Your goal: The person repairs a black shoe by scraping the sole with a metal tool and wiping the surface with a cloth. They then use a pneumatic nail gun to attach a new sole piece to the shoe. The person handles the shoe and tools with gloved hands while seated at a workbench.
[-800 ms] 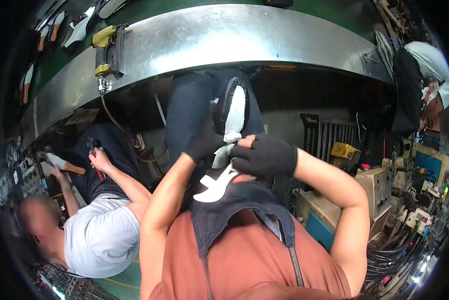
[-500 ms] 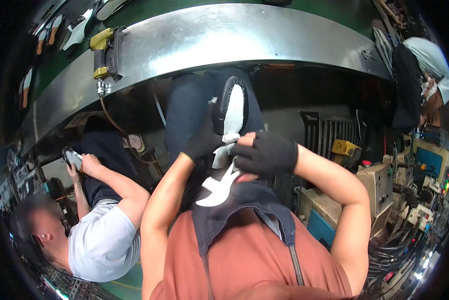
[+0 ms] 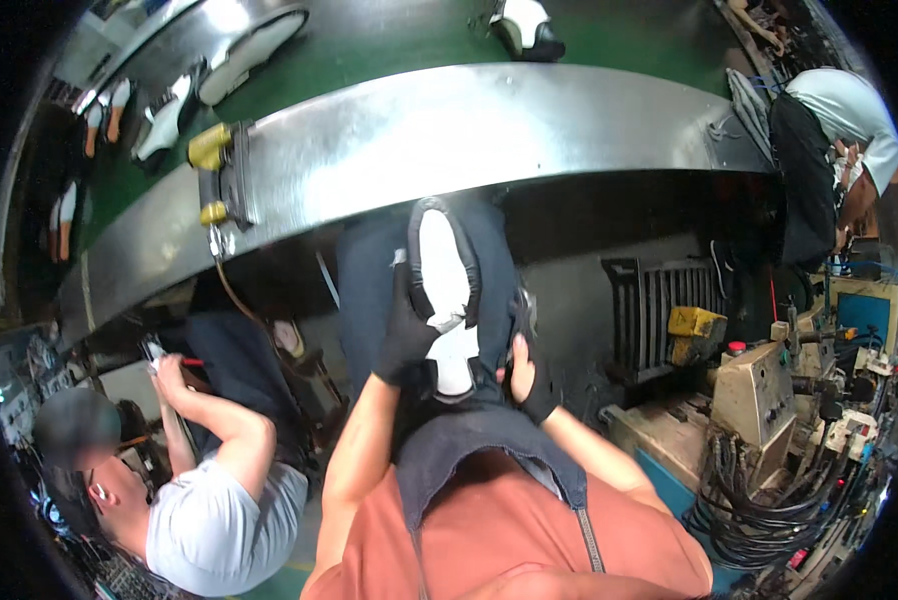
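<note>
On my lap lies a shoe on its last, sole up [image 3: 445, 265], with a black upper gathered round a white sole. White strips [image 3: 453, 346] cross it towards the heel. My left hand [image 3: 406, 335], in a black fingerless glove, grips the shoe from its left side. My right hand [image 3: 535, 380], gloved alike, is beside my right thigh, apart from the shoe. Its fingers look curled next to a small greyish thing [image 3: 528, 308], whose kind I cannot make out.
A metal bench edge [image 3: 399, 125] curves ahead, bearing a yellow-and-black air nailer [image 3: 219, 175] with a hose. Beyond it, shoes [image 3: 166, 118] stand on a green belt [image 3: 399, 45]. A co-worker [image 3: 219, 500] sits at left; machinery [image 3: 759, 390] and a yellow block [image 3: 696, 335] are at right.
My right hand has left the shoe and moved down and right to my thigh. The loose forked white piece no longer hangs below the shoe. The view has tilted up, showing more belt.
</note>
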`<state>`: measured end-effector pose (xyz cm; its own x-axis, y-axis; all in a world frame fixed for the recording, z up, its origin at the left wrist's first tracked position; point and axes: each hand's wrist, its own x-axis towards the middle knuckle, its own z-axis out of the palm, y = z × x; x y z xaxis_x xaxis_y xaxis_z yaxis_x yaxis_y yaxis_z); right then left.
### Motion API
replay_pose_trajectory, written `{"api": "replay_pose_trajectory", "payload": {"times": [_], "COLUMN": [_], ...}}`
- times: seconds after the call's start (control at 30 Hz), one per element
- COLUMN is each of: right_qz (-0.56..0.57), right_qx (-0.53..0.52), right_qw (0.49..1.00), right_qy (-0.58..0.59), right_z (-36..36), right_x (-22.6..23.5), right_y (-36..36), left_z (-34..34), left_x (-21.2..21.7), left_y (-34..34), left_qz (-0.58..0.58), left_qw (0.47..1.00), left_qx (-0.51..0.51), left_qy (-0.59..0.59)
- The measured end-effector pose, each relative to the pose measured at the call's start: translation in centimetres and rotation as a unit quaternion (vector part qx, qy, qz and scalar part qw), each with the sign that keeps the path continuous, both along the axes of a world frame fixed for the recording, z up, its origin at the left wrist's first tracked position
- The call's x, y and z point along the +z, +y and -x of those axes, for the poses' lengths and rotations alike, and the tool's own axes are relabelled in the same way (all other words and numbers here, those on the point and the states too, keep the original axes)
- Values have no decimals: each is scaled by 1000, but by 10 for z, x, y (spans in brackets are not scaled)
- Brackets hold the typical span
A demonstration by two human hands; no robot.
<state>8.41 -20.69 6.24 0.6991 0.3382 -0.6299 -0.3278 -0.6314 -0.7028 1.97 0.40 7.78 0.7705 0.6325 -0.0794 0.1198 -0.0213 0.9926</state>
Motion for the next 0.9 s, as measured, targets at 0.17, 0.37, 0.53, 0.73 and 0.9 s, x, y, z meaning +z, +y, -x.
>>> {"api": "replay_pose_trajectory", "payload": {"times": [0.17, 0.37, 0.53, 0.73, 0.9], "right_qz": [-67, -76, -84, -91, -101], "right_qx": [49, 65, 42, 76, 92], "right_qw": [995, 994, 994, 991, 986], "right_qy": [50, 48, 56, 67, 92], "right_z": [-14, -34, -33, -34, -36], "right_x": [-8, 0, -30, -32, -39], "right_y": [-7, 8, -4, -11, -8], "left_z": [-97, -139, -35, 58, 35], "left_x": [60, 52, 21, -19, -2], "left_y": [105, 119, 21, -2, 37], "left_qz": [282, -13, -54, 251, 109], "left_qw": [955, 991, 976, 964, 992], "left_qx": [2, -38, -191, -83, -68], "left_qy": [-96, -125, 94, -6, 6]}}
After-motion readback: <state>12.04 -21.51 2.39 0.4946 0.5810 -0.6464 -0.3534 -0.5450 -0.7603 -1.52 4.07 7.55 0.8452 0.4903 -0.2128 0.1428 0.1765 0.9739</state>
